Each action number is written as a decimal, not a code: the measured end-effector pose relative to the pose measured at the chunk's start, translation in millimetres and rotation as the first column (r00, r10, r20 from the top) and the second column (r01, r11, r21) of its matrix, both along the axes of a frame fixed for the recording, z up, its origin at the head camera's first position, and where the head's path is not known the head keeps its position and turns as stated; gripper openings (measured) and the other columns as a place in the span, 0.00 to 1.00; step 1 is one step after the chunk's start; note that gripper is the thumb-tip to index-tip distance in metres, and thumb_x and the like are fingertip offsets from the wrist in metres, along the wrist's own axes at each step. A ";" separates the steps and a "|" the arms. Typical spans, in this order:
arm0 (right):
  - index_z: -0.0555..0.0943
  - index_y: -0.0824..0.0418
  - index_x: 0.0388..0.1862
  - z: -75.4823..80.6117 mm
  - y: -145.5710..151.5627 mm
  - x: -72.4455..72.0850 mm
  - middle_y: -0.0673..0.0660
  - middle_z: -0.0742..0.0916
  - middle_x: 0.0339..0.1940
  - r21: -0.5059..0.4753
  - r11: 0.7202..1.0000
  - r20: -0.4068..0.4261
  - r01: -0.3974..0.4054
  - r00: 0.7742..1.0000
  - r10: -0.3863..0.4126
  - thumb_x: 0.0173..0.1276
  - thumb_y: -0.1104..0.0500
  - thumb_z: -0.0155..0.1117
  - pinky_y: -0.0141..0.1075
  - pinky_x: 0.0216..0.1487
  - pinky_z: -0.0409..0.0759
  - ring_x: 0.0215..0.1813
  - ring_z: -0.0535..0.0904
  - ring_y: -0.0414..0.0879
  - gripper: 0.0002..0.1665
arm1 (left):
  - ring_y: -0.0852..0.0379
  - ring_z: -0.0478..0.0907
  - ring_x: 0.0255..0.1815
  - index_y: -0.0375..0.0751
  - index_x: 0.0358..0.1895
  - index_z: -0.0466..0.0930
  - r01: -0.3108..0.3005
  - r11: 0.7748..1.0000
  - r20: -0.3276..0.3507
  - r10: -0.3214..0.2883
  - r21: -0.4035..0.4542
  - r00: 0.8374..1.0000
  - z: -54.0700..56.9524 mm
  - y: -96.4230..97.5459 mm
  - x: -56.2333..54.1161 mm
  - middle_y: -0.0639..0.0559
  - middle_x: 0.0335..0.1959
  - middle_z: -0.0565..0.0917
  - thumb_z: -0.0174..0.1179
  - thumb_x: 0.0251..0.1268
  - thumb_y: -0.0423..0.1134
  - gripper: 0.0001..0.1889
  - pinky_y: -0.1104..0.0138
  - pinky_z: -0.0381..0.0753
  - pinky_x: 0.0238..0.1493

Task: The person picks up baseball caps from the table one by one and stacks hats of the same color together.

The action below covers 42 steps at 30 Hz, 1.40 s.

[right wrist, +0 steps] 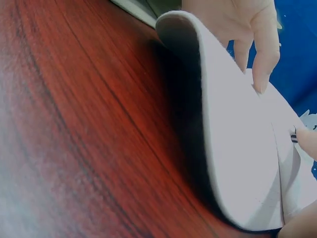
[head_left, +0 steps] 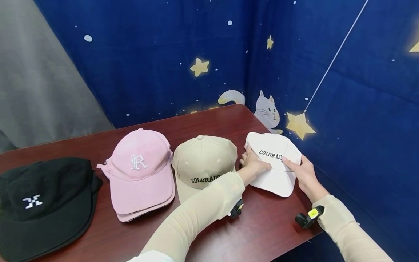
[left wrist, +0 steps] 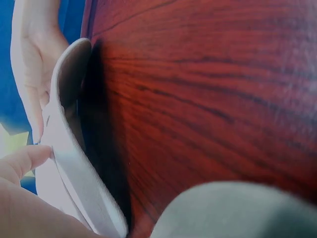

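Observation:
A white baseball cap (head_left: 273,178) with dark "COLORADO" lettering, its last letter covered, stands on the table's right end, brim toward me. My left hand (head_left: 254,166) grips its left side, thumb on the front near the brim seam. On the opposite side my right hand (head_left: 307,176) holds the cap, its thumb over the end of the lettering and its fingers round the side. From the right wrist view, the curved brim (right wrist: 237,148) arches just above the wood. The cap's inside is hidden.
Left of the white cap sits a beige cap (head_left: 204,160), partly behind my left forearm. Farther left are stacked pink caps (head_left: 140,189) and black headwear (head_left: 49,203). The reddish-brown table (head_left: 226,120) meets a blue starry curtain (head_left: 147,54) at the back and right.

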State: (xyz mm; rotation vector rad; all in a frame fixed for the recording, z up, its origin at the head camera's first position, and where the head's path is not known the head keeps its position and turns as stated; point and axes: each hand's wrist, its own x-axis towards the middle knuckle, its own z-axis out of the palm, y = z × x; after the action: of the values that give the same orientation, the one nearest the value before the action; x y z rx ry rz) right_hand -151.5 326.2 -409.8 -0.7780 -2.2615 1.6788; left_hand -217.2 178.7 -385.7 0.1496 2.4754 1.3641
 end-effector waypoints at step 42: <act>0.50 0.67 0.71 5.2 -3.0 -17.1 0.57 0.72 0.54 -0.043 0.965 -0.089 -0.258 0.963 0.253 0.64 0.45 0.59 0.23 0.41 0.73 0.42 0.74 0.29 0.48 | 0.40 0.52 0.61 0.41 0.68 0.51 -0.188 0.962 0.024 0.187 0.198 0.982 18.2 -32.5 53.7 0.40 0.61 0.57 0.75 0.28 0.28 0.56 0.54 0.61 0.57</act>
State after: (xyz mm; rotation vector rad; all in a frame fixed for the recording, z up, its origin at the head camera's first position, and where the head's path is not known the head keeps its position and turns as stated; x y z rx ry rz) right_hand -168.7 323.2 -404.5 -0.4307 -2.3499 1.8510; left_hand -163.5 146.3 -367.5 -0.0466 2.3947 1.6893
